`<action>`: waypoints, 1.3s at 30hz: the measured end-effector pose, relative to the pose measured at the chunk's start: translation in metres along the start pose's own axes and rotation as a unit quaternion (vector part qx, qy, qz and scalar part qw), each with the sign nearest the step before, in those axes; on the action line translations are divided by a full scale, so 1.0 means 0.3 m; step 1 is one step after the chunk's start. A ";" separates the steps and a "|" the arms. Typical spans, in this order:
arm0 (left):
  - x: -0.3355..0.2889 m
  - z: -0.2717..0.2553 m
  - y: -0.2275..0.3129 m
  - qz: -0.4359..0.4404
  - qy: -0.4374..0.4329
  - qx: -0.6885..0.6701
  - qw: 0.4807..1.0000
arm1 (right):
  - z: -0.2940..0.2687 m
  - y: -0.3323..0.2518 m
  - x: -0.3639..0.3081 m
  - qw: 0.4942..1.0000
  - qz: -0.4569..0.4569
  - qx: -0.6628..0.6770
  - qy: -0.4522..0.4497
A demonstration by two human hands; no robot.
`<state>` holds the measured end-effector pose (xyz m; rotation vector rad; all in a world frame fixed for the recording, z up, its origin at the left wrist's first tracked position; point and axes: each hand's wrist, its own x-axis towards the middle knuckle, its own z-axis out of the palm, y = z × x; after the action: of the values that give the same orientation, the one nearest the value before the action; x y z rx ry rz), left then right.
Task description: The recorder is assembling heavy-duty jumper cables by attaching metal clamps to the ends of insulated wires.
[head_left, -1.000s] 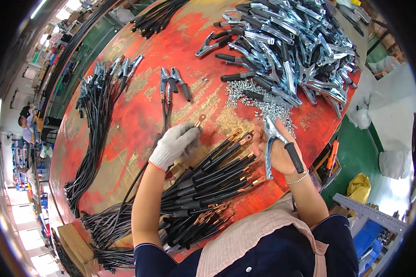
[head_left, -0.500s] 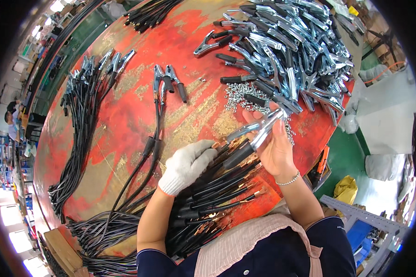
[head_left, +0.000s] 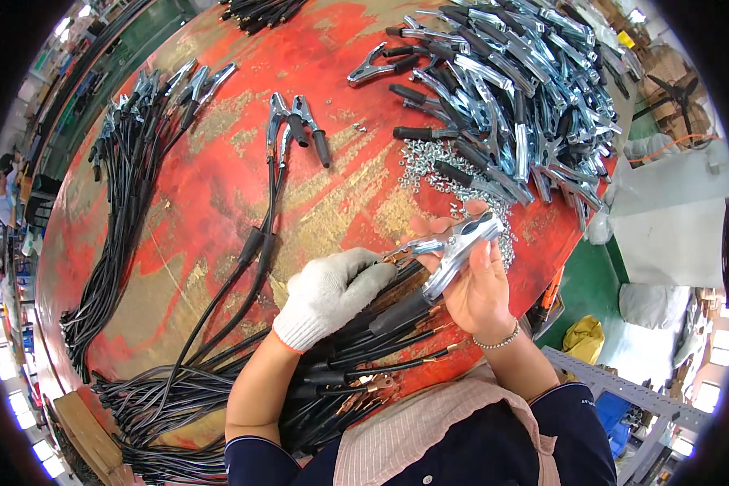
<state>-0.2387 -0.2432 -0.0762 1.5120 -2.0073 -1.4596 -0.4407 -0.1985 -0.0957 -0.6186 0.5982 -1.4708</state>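
Note:
My left hand, in a white knitted glove, pinches the end of a black cable at its copper lug. The bare right hand, with a beaded bracelet at the wrist, holds a silver spring clamp between thumb and fingers. One black-sleeved handle of the clamp slants toward the lower left; the other metal arm reaches the copper lug. Whether lug and clamp are joined cannot be seen. Below both hands lie several black cables with bare copper lugs.
A large heap of clamps covers the far right, with small metal fasteners beside it. Two clamp-ended cables lie at the middle. A clamped cable bundle lies left, more black cables at the far edge.
The clamp has turned and moved slightly down in my right hand, and its metal arm now meets the lug. My left hand keeps its pinch. The whole view has shifted slightly.

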 end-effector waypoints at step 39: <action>0.001 0.032 -0.038 0.037 -0.020 -0.082 0.996 | -0.030 -0.028 0.030 0.992 0.035 -0.083 -0.087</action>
<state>-0.2386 -0.2377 -0.0900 1.3375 -1.8909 -1.5941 -0.4529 -0.2076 -0.0962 -0.8391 0.6029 -1.2940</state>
